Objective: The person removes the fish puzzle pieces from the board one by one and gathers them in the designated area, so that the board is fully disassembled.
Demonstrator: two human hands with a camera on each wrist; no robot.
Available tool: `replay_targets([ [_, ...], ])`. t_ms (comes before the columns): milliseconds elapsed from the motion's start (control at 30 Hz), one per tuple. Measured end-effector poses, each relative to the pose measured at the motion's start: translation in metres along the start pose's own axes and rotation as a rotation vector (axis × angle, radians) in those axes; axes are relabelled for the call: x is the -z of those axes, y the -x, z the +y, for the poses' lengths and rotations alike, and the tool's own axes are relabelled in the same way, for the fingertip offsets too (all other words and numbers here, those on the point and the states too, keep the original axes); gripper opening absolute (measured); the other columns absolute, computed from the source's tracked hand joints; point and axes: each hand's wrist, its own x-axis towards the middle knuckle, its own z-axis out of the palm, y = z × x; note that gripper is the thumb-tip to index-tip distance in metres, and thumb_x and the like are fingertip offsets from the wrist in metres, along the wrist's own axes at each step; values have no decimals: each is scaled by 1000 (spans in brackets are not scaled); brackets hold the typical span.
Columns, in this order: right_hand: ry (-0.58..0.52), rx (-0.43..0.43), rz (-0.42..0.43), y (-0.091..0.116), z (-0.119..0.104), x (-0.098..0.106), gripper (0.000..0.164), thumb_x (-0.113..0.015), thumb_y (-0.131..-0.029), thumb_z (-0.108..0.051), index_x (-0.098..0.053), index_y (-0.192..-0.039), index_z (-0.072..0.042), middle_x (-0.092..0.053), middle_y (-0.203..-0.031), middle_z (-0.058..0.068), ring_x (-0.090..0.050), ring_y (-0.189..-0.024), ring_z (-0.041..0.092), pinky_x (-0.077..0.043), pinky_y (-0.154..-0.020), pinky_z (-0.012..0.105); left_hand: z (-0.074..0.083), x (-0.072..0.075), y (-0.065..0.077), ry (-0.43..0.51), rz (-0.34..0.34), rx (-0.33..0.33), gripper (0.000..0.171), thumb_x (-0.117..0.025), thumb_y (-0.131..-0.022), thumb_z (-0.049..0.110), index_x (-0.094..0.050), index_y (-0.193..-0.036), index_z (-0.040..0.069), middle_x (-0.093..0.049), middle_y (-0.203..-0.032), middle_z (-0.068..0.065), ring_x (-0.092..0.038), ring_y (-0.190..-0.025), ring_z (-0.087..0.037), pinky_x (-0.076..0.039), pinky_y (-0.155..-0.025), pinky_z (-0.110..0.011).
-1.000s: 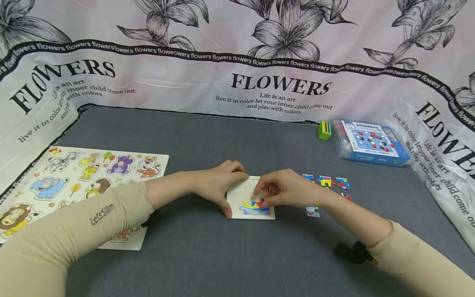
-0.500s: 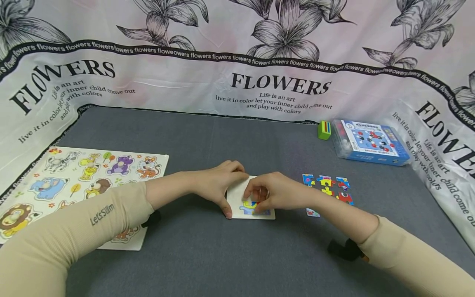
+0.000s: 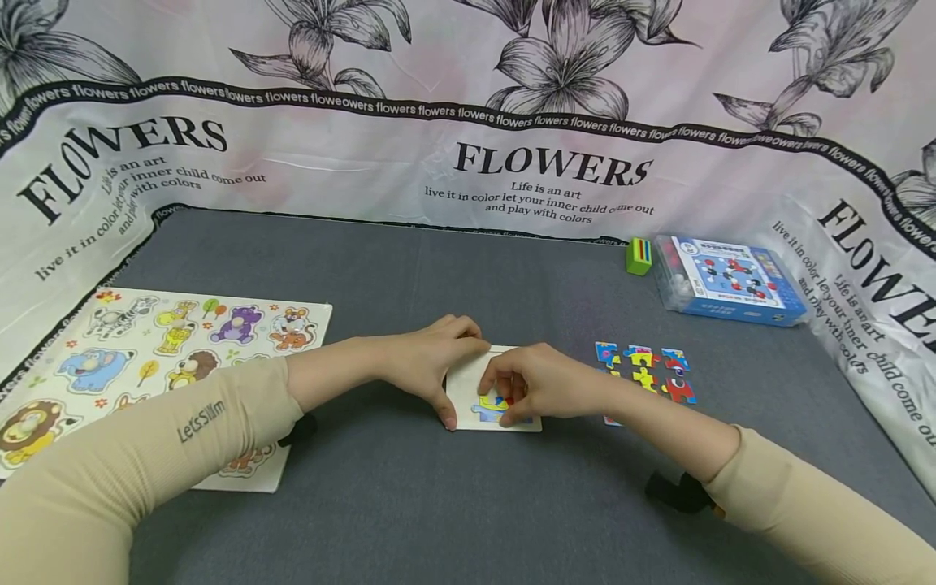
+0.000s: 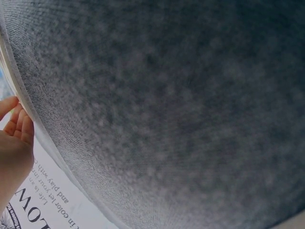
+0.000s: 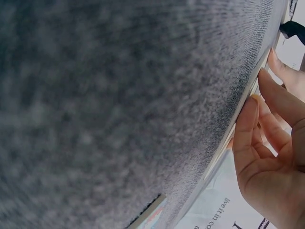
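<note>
My left hand (image 3: 431, 357) holds the small cream puzzle board (image 3: 468, 374) at its left side, thumb at the near left corner and fingers at the far edge. Over the board's right part, my right hand (image 3: 544, 380) bends its fingers down and pinches a puzzle piece, mostly hidden by the fingers. Joined blue and yellow pieces (image 3: 488, 409) show beside its fingertips. In the right wrist view, the right hand (image 5: 274, 148) has thumb and fingertips close to the board's surface. The left wrist view catches only part of a hand (image 4: 16, 143) at the edge.
Several loose jigsaw pieces (image 3: 645, 379) lie right of the board, partly behind the right forearm. A large animal puzzle board (image 3: 164, 390) lies left, under the left sleeve. At the back right stand a green block (image 3: 639, 257) and a blue-lidded box (image 3: 731, 280).
My right hand has moved slightly left over the board, and its fingers now cover the red part seen earlier. The left hand keeps its place on the board.
</note>
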Motion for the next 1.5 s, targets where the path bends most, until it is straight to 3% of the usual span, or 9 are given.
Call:
replay_targets([
  [700, 14, -2, 25, 0, -1, -1, 33, -85, -75, -16, -67, -103, -16, -62, -89, -1, -57, -75, 8, -50, -71, 21, 1, 1, 0, 1, 2, 5, 103, -90, -63, 49, -44, -146, 12, -39, -139, -4, -34, -124, -21, -37, -100, -32],
  [967, -24, -16, 17, 0, -2, -2, 33, -85, -76, -14, -64, -102, -17, -64, -87, -2, -58, -71, 6, -52, -70, 22, 1, 1, 1, 14, 2, 8, 99, -92, -62, 46, -45, -144, 14, -39, -137, -3, -34, -124, -20, -37, -99, -31],
  [1500, 13, -22, 48, -1, -5, -2, 32, -86, -75, -13, -65, -99, -17, -64, -82, -5, -57, -71, 5, -52, -66, 21, 1, 1, 1, 12, -1, 10, 101, -91, -62, 47, -44, -146, 14, -39, -139, -3, -34, -125, -20, -37, -99, -31],
])
